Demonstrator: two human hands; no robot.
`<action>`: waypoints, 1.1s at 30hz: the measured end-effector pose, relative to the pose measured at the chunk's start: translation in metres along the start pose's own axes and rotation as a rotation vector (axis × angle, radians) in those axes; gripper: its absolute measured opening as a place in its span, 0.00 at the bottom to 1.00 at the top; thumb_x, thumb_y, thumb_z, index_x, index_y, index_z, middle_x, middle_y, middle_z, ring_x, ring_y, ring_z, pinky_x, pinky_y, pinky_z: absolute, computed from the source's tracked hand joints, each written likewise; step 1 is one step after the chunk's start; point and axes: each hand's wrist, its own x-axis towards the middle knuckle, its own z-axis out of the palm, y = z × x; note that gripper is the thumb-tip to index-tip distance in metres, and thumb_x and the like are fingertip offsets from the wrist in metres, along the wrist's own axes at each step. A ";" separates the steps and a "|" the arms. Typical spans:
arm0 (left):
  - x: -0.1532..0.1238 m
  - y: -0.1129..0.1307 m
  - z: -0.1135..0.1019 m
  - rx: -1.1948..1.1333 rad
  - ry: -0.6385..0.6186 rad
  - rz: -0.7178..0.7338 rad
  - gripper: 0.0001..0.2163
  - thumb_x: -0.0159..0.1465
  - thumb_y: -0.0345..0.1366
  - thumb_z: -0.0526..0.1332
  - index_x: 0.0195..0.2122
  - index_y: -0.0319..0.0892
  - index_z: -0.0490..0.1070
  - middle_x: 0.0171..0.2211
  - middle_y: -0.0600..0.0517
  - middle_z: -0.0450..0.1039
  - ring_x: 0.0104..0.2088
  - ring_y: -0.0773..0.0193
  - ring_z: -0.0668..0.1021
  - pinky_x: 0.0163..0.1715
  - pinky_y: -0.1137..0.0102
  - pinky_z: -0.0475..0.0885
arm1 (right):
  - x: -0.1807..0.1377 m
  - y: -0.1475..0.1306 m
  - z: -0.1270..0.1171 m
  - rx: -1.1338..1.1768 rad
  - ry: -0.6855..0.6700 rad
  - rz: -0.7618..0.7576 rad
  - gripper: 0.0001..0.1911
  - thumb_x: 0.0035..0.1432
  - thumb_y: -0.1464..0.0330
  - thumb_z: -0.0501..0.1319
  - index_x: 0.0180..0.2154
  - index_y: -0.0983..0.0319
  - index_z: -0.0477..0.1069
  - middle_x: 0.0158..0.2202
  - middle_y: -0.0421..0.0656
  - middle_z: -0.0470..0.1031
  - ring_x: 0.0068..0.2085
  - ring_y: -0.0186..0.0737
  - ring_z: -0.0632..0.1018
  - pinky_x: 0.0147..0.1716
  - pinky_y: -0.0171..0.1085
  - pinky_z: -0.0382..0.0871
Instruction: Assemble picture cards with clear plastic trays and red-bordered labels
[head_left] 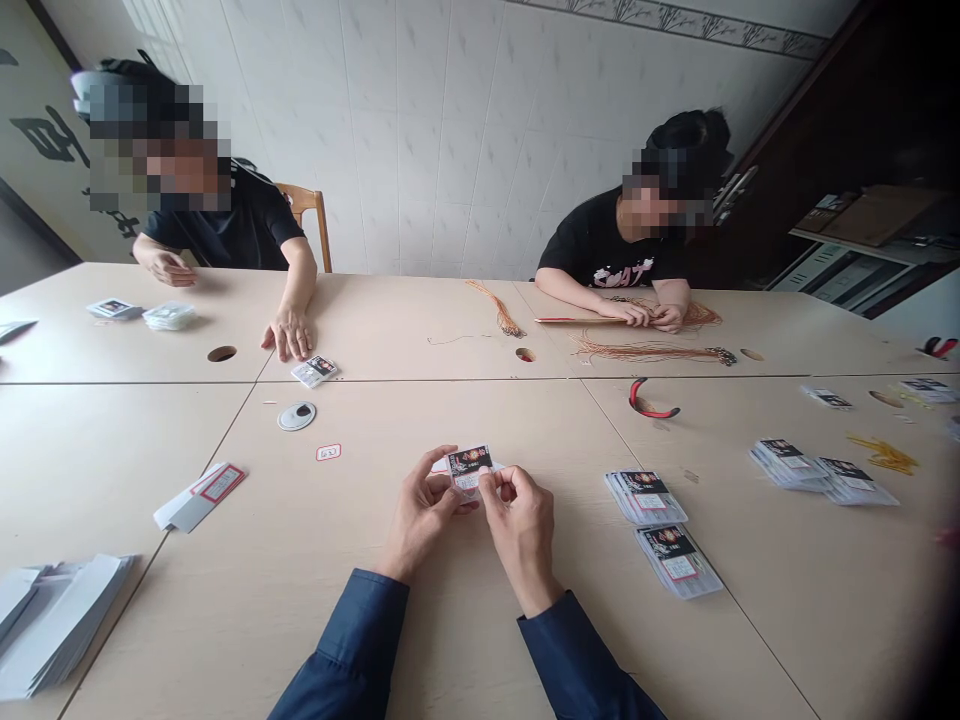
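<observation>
Navy sleeves (341,650) reach in from the bottom of the frame across a pale wooden table (525,420), with both bare hands meeting over a small card packet (469,470) held just above the tabletop. The left hand (424,510) curls around the packet's left side, its fingers (441,475) bent and closed together. The right hand (523,530) comes in from the other side, its fingertips (489,482) pinching the packet's lower right edge. Light and thin, the packet appears stiff at the card but slick in its clear plastic, so it would likely be best held by the edges, between finger and thumb. Stacks of similar packets (645,497) lie just to the right, near a red curved handle (649,400). White paper sleeves (52,625) pile up at left, not far from a single sleeve with a red-bordered label (199,495). Across the table, one co-worker's hand (289,333) rests near another packet (313,371), while a second co-worker's hands (645,315) work among copper-coloured cords (652,350).
</observation>
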 end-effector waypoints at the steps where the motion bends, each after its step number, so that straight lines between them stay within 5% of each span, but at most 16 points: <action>1: 0.000 0.000 0.000 -0.001 0.003 -0.002 0.28 0.55 0.40 0.68 0.55 0.40 0.63 0.29 0.50 0.78 0.31 0.62 0.79 0.38 0.66 0.76 | 0.000 0.000 0.000 0.004 -0.004 -0.006 0.19 0.59 0.55 0.55 0.22 0.60 0.65 0.20 0.38 0.67 0.21 0.34 0.65 0.24 0.34 0.57; 7: 0.000 0.001 0.000 -0.008 0.017 -0.002 0.27 0.55 0.40 0.69 0.54 0.40 0.64 0.29 0.50 0.78 0.31 0.61 0.79 0.37 0.66 0.76 | -0.001 -0.003 -0.001 -0.030 -0.016 -0.063 0.18 0.54 0.54 0.60 0.24 0.60 0.64 0.21 0.37 0.67 0.23 0.34 0.66 0.26 0.34 0.58; 16: 0.001 0.002 -0.001 -0.017 0.042 -0.029 0.29 0.54 0.38 0.68 0.56 0.39 0.63 0.34 0.46 0.80 0.35 0.57 0.81 0.39 0.63 0.77 | 0.000 0.003 0.000 0.125 -0.009 0.034 0.16 0.60 0.58 0.56 0.25 0.59 0.61 0.20 0.36 0.63 0.22 0.34 0.64 0.25 0.34 0.59; 23: 0.000 0.006 -0.001 -0.026 0.078 -0.062 0.30 0.52 0.37 0.68 0.57 0.39 0.63 0.34 0.47 0.80 0.33 0.57 0.82 0.37 0.64 0.77 | -0.001 -0.002 -0.002 0.193 -0.079 0.080 0.18 0.58 0.56 0.58 0.42 0.63 0.69 0.31 0.43 0.73 0.31 0.40 0.71 0.33 0.37 0.67; 33: 0.002 0.001 -0.004 -0.052 0.059 -0.053 0.29 0.54 0.34 0.66 0.57 0.39 0.62 0.35 0.47 0.80 0.34 0.57 0.82 0.39 0.62 0.78 | -0.003 0.000 0.001 0.301 -0.127 0.136 0.15 0.61 0.58 0.55 0.41 0.63 0.70 0.32 0.44 0.76 0.31 0.40 0.74 0.34 0.37 0.68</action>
